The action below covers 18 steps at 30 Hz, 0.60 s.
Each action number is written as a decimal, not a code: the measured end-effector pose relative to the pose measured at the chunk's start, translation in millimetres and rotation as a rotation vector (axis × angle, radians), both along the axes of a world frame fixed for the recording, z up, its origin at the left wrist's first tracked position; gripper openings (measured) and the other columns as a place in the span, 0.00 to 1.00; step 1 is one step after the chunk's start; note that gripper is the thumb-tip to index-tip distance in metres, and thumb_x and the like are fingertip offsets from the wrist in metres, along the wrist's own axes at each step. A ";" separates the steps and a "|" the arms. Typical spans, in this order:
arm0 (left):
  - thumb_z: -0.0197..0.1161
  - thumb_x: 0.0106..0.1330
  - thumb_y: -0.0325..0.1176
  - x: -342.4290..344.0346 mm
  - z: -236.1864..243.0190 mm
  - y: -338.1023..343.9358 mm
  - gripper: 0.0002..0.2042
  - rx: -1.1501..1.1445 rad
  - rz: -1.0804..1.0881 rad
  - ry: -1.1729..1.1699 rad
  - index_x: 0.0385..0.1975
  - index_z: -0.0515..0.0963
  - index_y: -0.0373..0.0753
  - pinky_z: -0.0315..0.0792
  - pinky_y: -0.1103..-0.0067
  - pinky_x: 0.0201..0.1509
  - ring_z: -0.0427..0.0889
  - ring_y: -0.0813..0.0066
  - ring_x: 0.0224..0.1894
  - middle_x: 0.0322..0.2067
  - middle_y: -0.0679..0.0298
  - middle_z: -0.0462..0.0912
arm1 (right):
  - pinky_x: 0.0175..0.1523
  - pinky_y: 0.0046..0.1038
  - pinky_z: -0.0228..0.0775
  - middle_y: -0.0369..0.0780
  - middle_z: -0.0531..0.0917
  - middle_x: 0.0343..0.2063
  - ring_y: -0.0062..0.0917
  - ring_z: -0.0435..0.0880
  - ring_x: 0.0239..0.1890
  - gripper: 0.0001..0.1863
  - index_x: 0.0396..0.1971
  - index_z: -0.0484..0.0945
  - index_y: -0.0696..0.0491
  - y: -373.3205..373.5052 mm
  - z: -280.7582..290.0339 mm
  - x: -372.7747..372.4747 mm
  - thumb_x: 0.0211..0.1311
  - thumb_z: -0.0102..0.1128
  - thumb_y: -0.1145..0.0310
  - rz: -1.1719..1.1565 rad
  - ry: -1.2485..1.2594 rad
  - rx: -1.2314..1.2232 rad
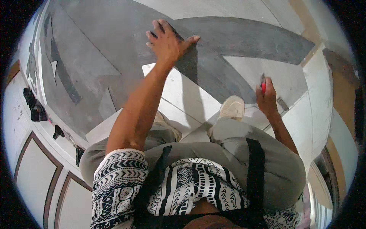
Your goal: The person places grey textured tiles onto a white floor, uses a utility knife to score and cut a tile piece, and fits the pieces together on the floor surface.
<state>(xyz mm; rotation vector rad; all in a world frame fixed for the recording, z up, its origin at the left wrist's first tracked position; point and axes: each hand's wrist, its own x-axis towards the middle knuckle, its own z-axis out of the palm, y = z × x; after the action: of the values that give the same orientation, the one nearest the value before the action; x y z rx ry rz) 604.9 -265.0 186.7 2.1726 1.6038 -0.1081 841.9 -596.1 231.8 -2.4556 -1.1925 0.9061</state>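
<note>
Hands at work on a grey plank (pixel 244 38), a long curved strip lying on pale floor panels (pixel 179 95). The person crouches over it, light shoe (pixel 232 107) planted just near of the strip.

Left hand (pixel 167 42): flat and spread, fingers open, palm pressed on the plank's left portion. It grips nothing; it bears down.

Right hand (pixel 267 93): closed round a small red-handled tool (pixel 263 86), probably a knife, though the blade is too small to make out. It sits at the near edge of the plank, to the right of the shoe.

Relation of note: the plank's long axis runs left to right, bowing toward the far right, where it ends in a point. The tool hand lies near and right of the pressing hand, the two well apart, with the strip's middle stretch between them. The right hand is the nearer to the plank's near edge; the left lies on its face.

Darker grey boards (pixel 84 57) cover the floor to the left.
</note>
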 end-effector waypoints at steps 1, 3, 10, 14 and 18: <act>0.68 0.43 0.80 -5.8 -1.0 -0.8 0.68 0.052 -0.027 0.005 0.77 0.52 0.34 0.52 0.34 0.71 0.47 0.21 0.75 0.78 0.42 0.48 | 0.56 0.48 0.72 0.58 0.78 0.45 0.57 0.80 0.48 0.20 0.58 0.66 0.58 46.7 17.1 -10.9 0.71 0.53 0.65 -0.162 0.190 -0.057; 0.68 0.43 0.80 -12.0 -8.5 -2.7 0.67 0.102 -0.033 0.028 0.76 0.54 0.34 0.54 0.33 0.70 0.48 0.20 0.74 0.77 0.42 0.50 | 0.56 0.49 0.71 0.58 0.79 0.46 0.57 0.80 0.49 0.20 0.57 0.66 0.57 104.2 17.9 -30.6 0.71 0.54 0.64 -0.103 0.207 0.033; 0.77 0.46 0.68 -15.7 18.6 3.5 0.66 -0.121 -0.194 0.077 0.78 0.47 0.36 0.54 0.26 0.65 0.41 0.18 0.75 0.79 0.45 0.42 | 0.57 0.52 0.72 0.59 0.81 0.50 0.54 0.80 0.56 0.20 0.57 0.67 0.56 209.8 -11.1 -70.7 0.76 0.53 0.58 0.205 0.302 0.270; 0.80 0.45 0.63 -13.5 23.1 7.2 0.69 -0.217 -0.159 0.127 0.79 0.41 0.36 0.55 0.27 0.66 0.36 0.19 0.76 0.80 0.47 0.36 | 0.54 0.54 0.74 0.57 0.83 0.49 0.55 0.82 0.53 0.19 0.54 0.69 0.56 249.0 -12.0 -84.8 0.77 0.51 0.57 0.243 0.294 -0.049; 0.80 0.47 0.62 -10.7 21.9 8.1 0.68 -0.264 -0.158 0.142 0.79 0.40 0.35 0.55 0.28 0.66 0.35 0.18 0.76 0.80 0.46 0.36 | 0.52 0.54 0.74 0.59 0.83 0.47 0.60 0.82 0.49 0.18 0.49 0.68 0.59 263.6 -19.3 -94.4 0.79 0.48 0.56 0.253 0.172 -0.146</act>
<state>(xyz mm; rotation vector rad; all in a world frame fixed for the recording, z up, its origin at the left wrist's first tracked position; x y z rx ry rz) 594.2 -256.9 208.6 2.1181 1.3977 -0.5030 747.4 -332.5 212.6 -2.3102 -1.4409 1.2881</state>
